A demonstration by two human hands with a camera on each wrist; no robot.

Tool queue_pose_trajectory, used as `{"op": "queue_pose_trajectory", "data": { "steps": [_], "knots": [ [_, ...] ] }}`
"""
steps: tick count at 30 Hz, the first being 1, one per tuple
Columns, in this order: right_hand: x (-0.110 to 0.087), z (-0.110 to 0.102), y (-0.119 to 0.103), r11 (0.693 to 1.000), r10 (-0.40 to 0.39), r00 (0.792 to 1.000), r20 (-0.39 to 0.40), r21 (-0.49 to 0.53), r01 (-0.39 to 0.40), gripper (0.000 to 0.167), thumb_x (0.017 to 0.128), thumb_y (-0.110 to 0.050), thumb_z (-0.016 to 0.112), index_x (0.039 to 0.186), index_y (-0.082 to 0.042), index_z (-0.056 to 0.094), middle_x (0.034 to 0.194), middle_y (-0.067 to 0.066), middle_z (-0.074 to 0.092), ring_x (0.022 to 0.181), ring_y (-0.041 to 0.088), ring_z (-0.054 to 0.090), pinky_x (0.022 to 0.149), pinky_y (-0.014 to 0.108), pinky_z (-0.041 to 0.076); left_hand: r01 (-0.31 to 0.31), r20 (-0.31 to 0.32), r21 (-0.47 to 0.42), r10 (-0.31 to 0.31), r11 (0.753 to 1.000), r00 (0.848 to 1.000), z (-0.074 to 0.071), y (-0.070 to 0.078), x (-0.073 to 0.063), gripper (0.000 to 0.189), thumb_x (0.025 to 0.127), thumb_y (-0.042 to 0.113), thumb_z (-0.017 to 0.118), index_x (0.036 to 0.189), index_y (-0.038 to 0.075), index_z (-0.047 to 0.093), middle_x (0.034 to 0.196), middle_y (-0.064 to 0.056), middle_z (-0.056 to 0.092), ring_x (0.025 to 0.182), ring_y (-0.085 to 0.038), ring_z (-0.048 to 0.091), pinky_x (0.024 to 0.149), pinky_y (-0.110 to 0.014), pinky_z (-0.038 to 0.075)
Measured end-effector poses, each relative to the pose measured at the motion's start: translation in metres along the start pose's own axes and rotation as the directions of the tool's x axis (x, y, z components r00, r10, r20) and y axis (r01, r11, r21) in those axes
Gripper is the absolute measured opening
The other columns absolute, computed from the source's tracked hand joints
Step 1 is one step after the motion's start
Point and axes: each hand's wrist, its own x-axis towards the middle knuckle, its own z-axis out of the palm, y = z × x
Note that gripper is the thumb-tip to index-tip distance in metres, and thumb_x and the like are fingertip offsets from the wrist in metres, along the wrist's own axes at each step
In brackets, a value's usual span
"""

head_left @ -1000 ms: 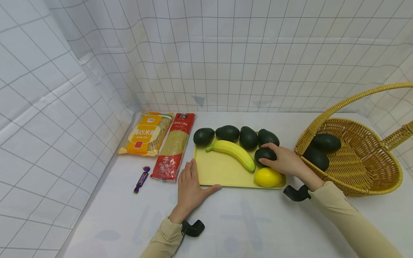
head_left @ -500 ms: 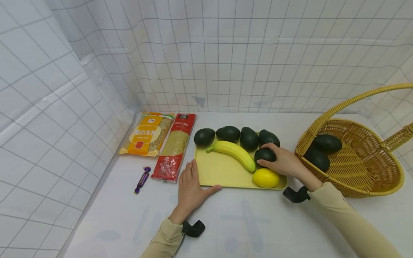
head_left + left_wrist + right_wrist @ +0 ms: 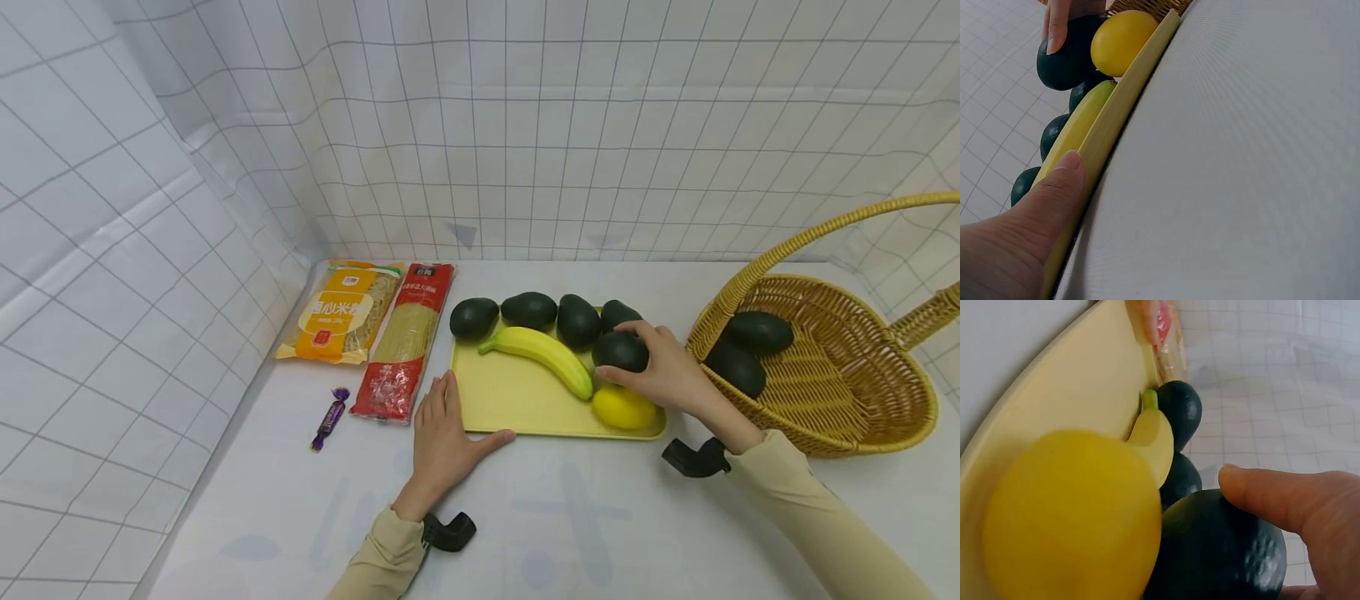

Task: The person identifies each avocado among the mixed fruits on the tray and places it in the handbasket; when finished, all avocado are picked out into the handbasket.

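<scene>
Right fingers (image 3: 635,327) grip an avocado (image 3: 619,352), left fingers (image 3: 452,393) lie straight; head view alone shows candy (image 3: 330,419).

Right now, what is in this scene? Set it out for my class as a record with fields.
Right grip: thumb and fingers holding an avocado
Left grip: spread, thumb on the front rim of the yellow tray
Far edge of tray: four more avocados in a row
Mid-tray: banana, lying at a slant
Front-right corner of tray: lemon
Right of tray: wicker basket, two avocados visible inside
Left of tray: orange packet, red packet
Nearer the person than the packets: purple-wrapped candy
</scene>
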Motion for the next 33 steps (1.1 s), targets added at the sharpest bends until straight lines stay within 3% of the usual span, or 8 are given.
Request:
{"op": "queue_pose_trajectory", "data": {
  "steps": [9, 20, 27, 33],
  "knots": [
    [-0.003, -0.005, -0.005, 0.988, -0.022, 0.999, -0.042, 0.149, 0.028, 0.071, 0.077, -0.044, 0.076, 0.132, -0.010, 0.047, 0.129, 0.024, 0.044, 0.114, 0.040, 0.040, 0.085, 0.056, 0.042, -0.002, 0.003, -0.001, 0.002, 1.000, 1.000, -0.003, 0.003, 0.000, 0.120, 0.067, 0.065, 0.073, 0.146, -0.008, 0.021, 0.147, -0.026, 0.026, 0.136, -0.040, 0.021, 0.108, -0.054, 0.016],
    [-0.019, -0.022, -0.013, 0.933, 0.041, 0.999, 0.000, 0.357, -0.038, 0.070, 0.080, -0.039, 0.076, 0.130, -0.008, 0.038, 0.126, 0.015, 0.044, 0.102, 0.030, 0.044, 0.075, 0.039, 0.045, 0.001, 0.011, -0.004, -0.001, 1.000, 1.000, -0.002, 0.002, 0.000, 0.121, 0.067, 0.066, 0.073, 0.147, -0.008, 0.020, 0.148, -0.025, 0.026, 0.137, -0.040, 0.020, 0.108, -0.053, 0.015],
    [-0.033, -0.031, -0.014, 0.887, -0.061, 0.995, -0.073, 0.453, 0.087, 0.055, 0.088, -0.024, 0.070, 0.130, -0.010, 0.038, 0.120, 0.011, 0.047, 0.098, 0.028, 0.054, 0.075, 0.027, 0.050, 0.012, 0.023, -0.006, -0.012, 1.000, 1.000, -0.003, 0.002, 0.001, 0.121, 0.067, 0.066, 0.072, 0.147, -0.007, 0.020, 0.148, -0.025, 0.025, 0.137, -0.039, 0.019, 0.108, -0.053, 0.014],
    [-0.045, -0.037, -0.012, 0.865, -0.172, 0.969, -0.179, 0.443, 0.236, 0.050, 0.088, -0.009, 0.068, 0.132, -0.013, 0.044, 0.117, 0.008, 0.046, 0.086, 0.027, 0.059, 0.070, 0.029, 0.053, 0.016, 0.024, -0.007, -0.016, 1.000, 1.000, -0.002, 0.002, 0.000, 0.121, 0.067, 0.066, 0.072, 0.147, -0.008, 0.020, 0.148, -0.025, 0.025, 0.137, -0.039, 0.019, 0.108, -0.053, 0.014]
  ]
}}
